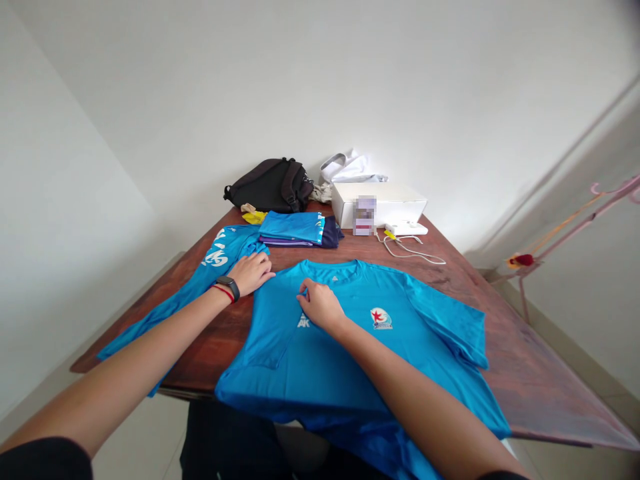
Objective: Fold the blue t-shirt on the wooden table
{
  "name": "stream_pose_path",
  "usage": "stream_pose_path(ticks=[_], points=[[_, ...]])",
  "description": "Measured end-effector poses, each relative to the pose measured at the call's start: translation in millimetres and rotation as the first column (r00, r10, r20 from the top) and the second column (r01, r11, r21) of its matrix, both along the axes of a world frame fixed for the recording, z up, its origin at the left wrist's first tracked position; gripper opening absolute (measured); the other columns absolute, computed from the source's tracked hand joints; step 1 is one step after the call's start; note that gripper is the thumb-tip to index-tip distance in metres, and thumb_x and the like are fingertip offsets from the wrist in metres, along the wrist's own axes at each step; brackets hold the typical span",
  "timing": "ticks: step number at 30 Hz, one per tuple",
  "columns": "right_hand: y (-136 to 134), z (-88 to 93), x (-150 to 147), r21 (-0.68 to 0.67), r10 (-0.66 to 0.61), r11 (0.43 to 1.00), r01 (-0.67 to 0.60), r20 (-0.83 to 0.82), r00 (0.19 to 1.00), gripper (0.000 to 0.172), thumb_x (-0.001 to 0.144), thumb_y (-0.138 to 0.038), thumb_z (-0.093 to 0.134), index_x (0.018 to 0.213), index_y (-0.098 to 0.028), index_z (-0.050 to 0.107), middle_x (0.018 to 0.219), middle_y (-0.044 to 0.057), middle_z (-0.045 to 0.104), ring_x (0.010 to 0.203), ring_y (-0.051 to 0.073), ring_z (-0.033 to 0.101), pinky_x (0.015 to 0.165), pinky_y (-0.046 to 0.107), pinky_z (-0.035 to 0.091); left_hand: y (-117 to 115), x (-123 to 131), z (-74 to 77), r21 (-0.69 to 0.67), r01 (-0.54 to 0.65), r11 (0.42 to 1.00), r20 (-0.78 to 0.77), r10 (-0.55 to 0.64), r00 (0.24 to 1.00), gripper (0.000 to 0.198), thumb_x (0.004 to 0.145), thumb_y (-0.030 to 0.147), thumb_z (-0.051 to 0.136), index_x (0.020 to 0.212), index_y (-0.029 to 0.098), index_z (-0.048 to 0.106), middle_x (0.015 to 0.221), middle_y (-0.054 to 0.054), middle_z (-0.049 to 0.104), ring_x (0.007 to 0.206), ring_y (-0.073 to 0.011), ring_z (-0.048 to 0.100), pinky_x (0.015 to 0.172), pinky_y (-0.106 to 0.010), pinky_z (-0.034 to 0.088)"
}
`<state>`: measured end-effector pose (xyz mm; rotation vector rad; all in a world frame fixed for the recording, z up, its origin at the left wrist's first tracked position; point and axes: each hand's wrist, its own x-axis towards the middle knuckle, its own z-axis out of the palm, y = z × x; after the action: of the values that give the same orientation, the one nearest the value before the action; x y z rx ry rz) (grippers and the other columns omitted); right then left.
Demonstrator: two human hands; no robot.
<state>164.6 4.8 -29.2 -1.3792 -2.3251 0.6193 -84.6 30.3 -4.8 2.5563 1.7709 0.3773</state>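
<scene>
A blue T-shirt [345,360] lies spread on the table, collar away from me, its lower part hanging over the front edge. Its left side is folded inward over the front; the right sleeve is spread out. My left hand [251,272], with a black band on the wrist, rests by the shirt's left shoulder, fingers stretched out. On the left chest, just above white letters, my right hand [321,303] has its fingers curled together on the fabric. Another blue garment [190,287] with white print lies left of my left hand, long and loosely bunched.
Behind the shirt is a stack of folded clothes [293,229], blue on top. A black backpack [270,185], a white box [380,200] and white cloth [350,165] stand at the back. A white cable [410,255] runs right on the wooden table [530,380]. A pink rack [580,223] is at right.
</scene>
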Motion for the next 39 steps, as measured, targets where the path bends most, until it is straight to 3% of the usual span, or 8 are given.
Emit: stream_pose_path(ticks=[3,6,11,15,24,29,32,39], points=[[-0.6,-0.7,0.2,0.013,-0.01,1.0,0.01,0.034,0.999,0.016,0.093,-0.027,0.061,0.109,-0.022,0.064,0.101,0.005,0.073,0.089,0.018,0.067,0.07,0.025,0.039,-30.9,28.3,3.2,0.039,0.012,0.999,0.161,-0.018,0.987,0.031,0.099,0.042,0.048,0.107,0.018,0.066,0.119,-0.012,0.062,0.114,-0.0287,0.058,0.103,-0.044,0.043],[-1.1,-1.3,0.7,0.03,-0.029,0.999,0.026,0.078,0.997,0.017,0.095,-0.029,0.059,0.109,-0.023,0.063,0.109,0.007,0.072,0.097,0.021,0.067,0.074,0.026,0.04,-68.7,54.6,-7.1,-0.088,0.126,0.988,0.271,-0.098,0.958,0.043,0.103,0.044,0.042,0.137,0.022,0.052,0.142,-0.01,0.055,0.132,-0.0249,0.051,0.113,-0.039,0.039],[0.2,-1.9,1.4,0.028,-0.048,0.999,0.045,0.116,0.992,0.016,0.098,-0.031,0.056,0.106,-0.021,0.065,0.109,0.01,0.073,0.099,0.023,0.068,0.073,0.028,0.042,-105.0,65.2,-38.0,-0.142,0.071,0.987,0.193,-0.043,0.98,0.052,0.103,0.046,0.041,0.151,0.024,0.042,0.159,-0.009,0.037,0.149,-0.0298,0.03,0.121,-0.053,0.028],[1.7,-1.9,1.4,0.025,-0.056,0.998,0.054,0.129,0.99,0.014,0.097,-0.032,0.059,0.104,-0.021,0.065,0.106,0.01,0.073,0.098,0.023,0.068,0.074,0.029,0.042,-108.3,59.5,-49.8,-0.044,0.011,0.999,0.103,-0.006,0.995,0.056,0.102,0.05,0.043,0.152,0.025,0.041,0.16,-0.01,0.035,0.149,-0.0334,0.027,0.119,-0.058,0.027],[-1.4,2.6,2.8,0.073,-0.023,0.997,0.018,0.077,0.997,0.01,0.095,-0.027,0.061,0.103,-0.022,0.065,0.109,0.007,0.071,0.098,0.02,0.066,0.075,0.026,0.04,-105.0,56.3,-53.8,0.013,-0.082,0.997,0.031,0.082,0.996,0.055,0.101,0.053,0.041,0.152,0.032,0.042,0.161,-0.006,0.035,0.148,-0.0356,0.029,0.118,-0.058,0.027],[-8.6,4.2,-1.1,0.169,0.214,0.963,-0.211,-0.003,0.977,0.01,0.096,-0.028,0.06,0.1,-0.021,0.066,0.102,0.005,0.07,0.09,0.016,0.063,0.073,0.023,0.038,-93.6,48.2,-51.2,-0.057,-0.176,0.983,0.009,0.176,0.984,0.053,0.103,0.05,0.036,0.152,0.029,0.043,0.162,-0.009,0.032,0.149,-0.0363,0.026,0.116,-0.062,0.027],[-11.6,2.2,-2.4,0.136,0.384,0.914,-0.383,0.018,0.923,0.01,0.093,-0.029,0.063,0.096,-0.02,0.068,0.096,0.004,0.07,0.086,0.015,0.063,0.072,0.023,0.038,-91.1,46.7,-51.1,-0.044,-0.171,0.984,0.003,0.171,0.985,0.055,0.102,0.051,0.039,0.153,0.03,0.041,0.163,-0.009,0.029,0.15,-0.037,0.023,0.115,-0.063,0.026],[-11.1,1.1,0.0,0.091,0.407,0.909,-0.408,0.022,0.913,0.012,0.089,-0.03,0.07,0.095,-0.02,0.069,0.092,0.002,0.069,0.082,0.015,0.063,0.07,0.023,0.037,-104.2,39.9,-51.2,-0.058,-0.159,0.986,-0.009,0.159,0.987,0.06,0.102,0.056,0.035,0.155,0.027,0.037,0.166,-0.01,0.02,0.151,-0.0377,0.018,0.117,-0.061,0.025]])
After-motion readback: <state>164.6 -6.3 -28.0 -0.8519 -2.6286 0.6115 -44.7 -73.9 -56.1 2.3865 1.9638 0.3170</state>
